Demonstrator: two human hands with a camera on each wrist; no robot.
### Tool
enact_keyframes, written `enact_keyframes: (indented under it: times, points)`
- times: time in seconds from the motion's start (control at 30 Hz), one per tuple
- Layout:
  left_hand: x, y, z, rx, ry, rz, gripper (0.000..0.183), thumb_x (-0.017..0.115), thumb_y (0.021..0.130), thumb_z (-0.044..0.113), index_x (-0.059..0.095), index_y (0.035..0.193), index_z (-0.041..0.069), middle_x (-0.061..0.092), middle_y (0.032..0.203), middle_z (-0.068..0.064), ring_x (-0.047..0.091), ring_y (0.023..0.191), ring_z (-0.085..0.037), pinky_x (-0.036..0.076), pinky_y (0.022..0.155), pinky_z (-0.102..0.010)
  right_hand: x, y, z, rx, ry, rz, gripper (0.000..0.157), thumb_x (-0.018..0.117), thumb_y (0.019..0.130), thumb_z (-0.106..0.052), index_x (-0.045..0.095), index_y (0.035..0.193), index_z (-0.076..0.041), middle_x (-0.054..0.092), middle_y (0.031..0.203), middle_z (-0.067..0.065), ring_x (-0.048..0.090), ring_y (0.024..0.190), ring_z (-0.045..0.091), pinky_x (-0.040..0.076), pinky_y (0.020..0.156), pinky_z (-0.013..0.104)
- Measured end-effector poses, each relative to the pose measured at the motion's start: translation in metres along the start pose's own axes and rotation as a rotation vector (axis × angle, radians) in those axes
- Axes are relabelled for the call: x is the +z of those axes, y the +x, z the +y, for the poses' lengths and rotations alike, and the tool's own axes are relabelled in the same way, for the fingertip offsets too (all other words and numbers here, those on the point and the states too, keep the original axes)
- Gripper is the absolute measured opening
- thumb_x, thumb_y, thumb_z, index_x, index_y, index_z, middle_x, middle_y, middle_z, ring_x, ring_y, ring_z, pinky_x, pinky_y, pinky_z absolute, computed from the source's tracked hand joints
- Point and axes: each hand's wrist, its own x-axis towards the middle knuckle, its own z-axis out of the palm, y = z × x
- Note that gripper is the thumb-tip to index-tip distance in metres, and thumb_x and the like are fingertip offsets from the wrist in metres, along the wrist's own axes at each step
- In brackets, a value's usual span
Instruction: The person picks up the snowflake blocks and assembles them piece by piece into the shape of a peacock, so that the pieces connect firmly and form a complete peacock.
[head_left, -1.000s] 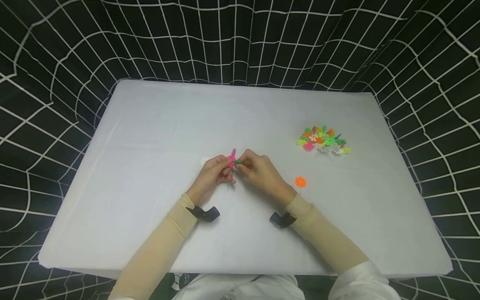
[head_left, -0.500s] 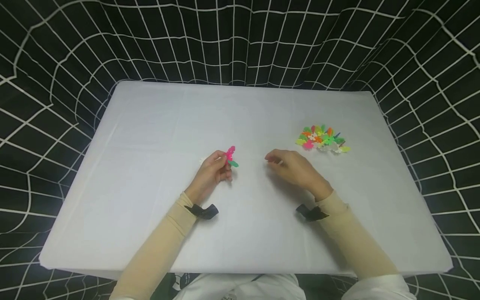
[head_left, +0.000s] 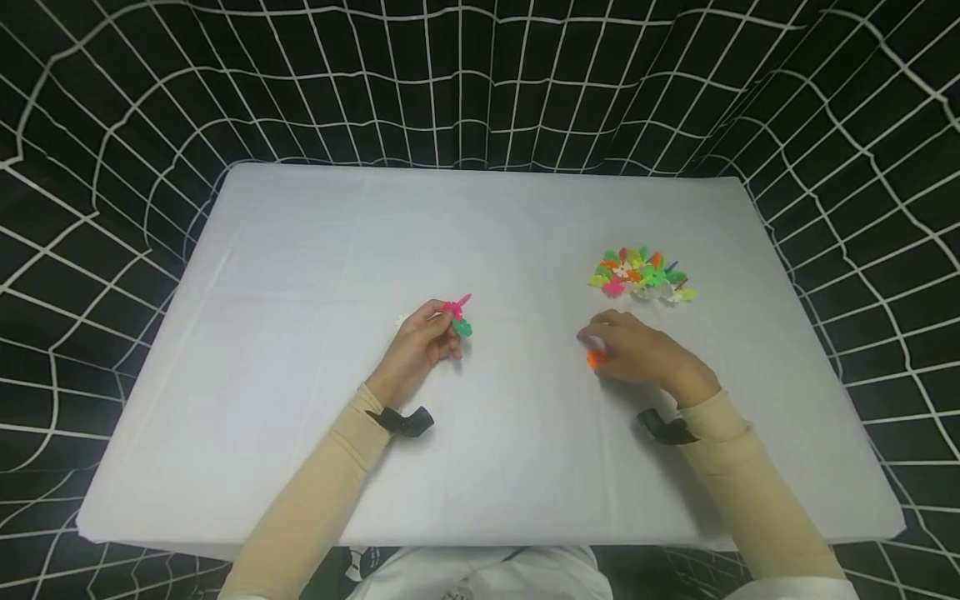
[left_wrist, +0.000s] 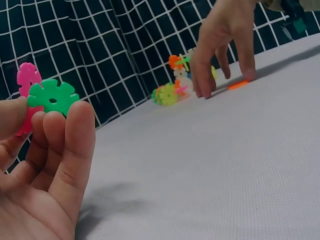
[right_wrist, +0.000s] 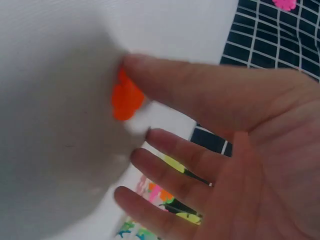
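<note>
My left hand (head_left: 417, 348) pinches joined notched plastic discs between thumb and fingers. A pink disc (left_wrist: 28, 77) stands edge-up behind a green disc (left_wrist: 52, 96), whose round centre hole shows in the left wrist view. Over at the right, my right hand (head_left: 639, 350) is down at the table around an orange notched disc (head_left: 596, 359). In the right wrist view, the thumb tip lies at the edge of the orange disc (right_wrist: 127, 97) while the other fingers are spread apart from it. Part of that disc is hidden under the thumb.
A pile of mixed-colour notched discs (head_left: 643, 275) lies beyond the right hand. A white piece (head_left: 401, 319) shows just behind the left hand. The white-covered table (head_left: 337, 242) has a dark curtain with a white grid (head_left: 480, 92) around it.
My right hand has let go of the pink and green discs and moved right, down to the orange disc. The left hand stays in place, still holding the joined discs, which have turned slightly.
</note>
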Motion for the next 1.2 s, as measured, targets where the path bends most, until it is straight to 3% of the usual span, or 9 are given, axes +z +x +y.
enact_keyframes:
  times: [0.23,0.37,0.6,0.7,0.8,0.9,1.0,1.1,1.2]
  points:
    - [-0.001,-0.001,0.002,0.002,-0.029,-0.015,0.007,0.05,0.107,0.016,0.057,0.107,0.016,0.065,0.089,0.002,0.058,0.076,-0.013,0.055,0.07,-0.025,0.001,0.017,0.001,0.021,-0.079,0.128,0.027,0.067,0.091,-0.007,0.068,0.117,-0.002,0.061,0.128,0.019,0.056,0.119,0.038,0.054,0.094,0.055]
    - [-0.001,-0.001,0.001,-0.007,-0.046,-0.008,0.008,0.049,0.107,0.015,0.056,0.106,0.016,0.065,0.088,0.002,0.058,0.076,-0.013,0.054,0.069,-0.025,-0.002,0.035,0.002,0.043,-0.068,0.135,0.025,0.071,0.09,-0.01,0.068,0.114,-0.003,0.061,0.12,0.018,0.059,0.111,0.035,0.054,0.091,0.053]
    - [-0.002,-0.001,0.002,-0.019,-0.091,-0.007,0.01,0.046,0.109,0.021,0.056,0.107,0.018,0.061,0.084,0.003,0.055,0.07,-0.012,0.055,0.065,-0.025,-0.008,0.073,-0.007,0.114,-0.013,0.086,0.025,0.067,0.093,-0.012,0.057,0.115,-0.007,0.065,0.1,0.011,0.058,0.084,0.025,0.051,0.07,0.037]
    - [-0.001,-0.001,0.002,-0.025,-0.107,-0.003,0.011,0.046,0.109,0.019,0.056,0.107,0.018,0.061,0.081,0.003,0.055,0.067,-0.01,0.055,0.062,-0.025,-0.004,0.084,-0.016,0.096,-0.012,0.113,0.027,0.063,0.094,-0.011,0.053,0.12,-0.008,0.068,0.096,0.011,0.056,0.078,0.024,0.046,0.062,0.032]
    - [0.0,0.0,0.003,-0.029,-0.118,-0.011,0.011,0.045,0.109,0.021,0.056,0.107,0.019,0.063,0.082,0.004,0.056,0.067,-0.011,0.055,0.062,-0.026,0.002,0.091,-0.027,0.065,-0.001,0.161,0.032,0.062,0.096,-0.012,0.055,0.127,-0.009,0.07,0.099,0.012,0.056,0.079,0.025,0.047,0.063,0.034]
    - [0.0,0.0,0.004,-0.024,-0.122,-0.018,0.012,0.044,0.109,0.023,0.055,0.107,0.019,0.065,0.084,0.004,0.058,0.069,-0.012,0.055,0.062,-0.026,0.009,0.093,-0.042,0.025,0.095,0.188,0.031,0.06,0.099,-0.015,0.059,0.13,-0.012,0.069,0.105,0.01,0.057,0.087,0.025,0.052,0.074,0.038]
    - [-0.001,-0.001,0.005,-0.017,-0.122,-0.024,0.011,0.044,0.109,0.023,0.054,0.107,0.018,0.064,0.084,0.004,0.059,0.07,-0.012,0.055,0.062,-0.025,0.015,0.092,-0.06,-0.053,0.28,0.187,0.026,0.061,0.101,-0.017,0.064,0.126,-0.013,0.069,0.11,0.008,0.058,0.096,0.025,0.052,0.09,0.041]
    - [-0.003,-0.002,0.005,-0.008,-0.13,-0.036,0.009,0.045,0.109,0.021,0.053,0.107,0.017,0.063,0.085,0.002,0.058,0.071,-0.013,0.056,0.062,-0.024,0.018,0.089,-0.078,-0.122,0.463,0.147,0.021,0.062,0.1,-0.016,0.066,0.121,-0.013,0.07,0.111,0.007,0.061,0.096,0.026,0.053,0.091,0.041]
    - [-0.004,-0.002,0.006,-0.005,-0.141,-0.042,0.006,0.046,0.108,0.018,0.052,0.108,0.016,0.062,0.085,0.001,0.058,0.073,-0.014,0.055,0.063,-0.024,0.021,0.086,-0.092,-0.151,0.57,0.102,0.019,0.062,0.1,-0.014,0.067,0.118,-0.014,0.071,0.106,0.008,0.064,0.089,0.027,0.055,0.082,0.035]
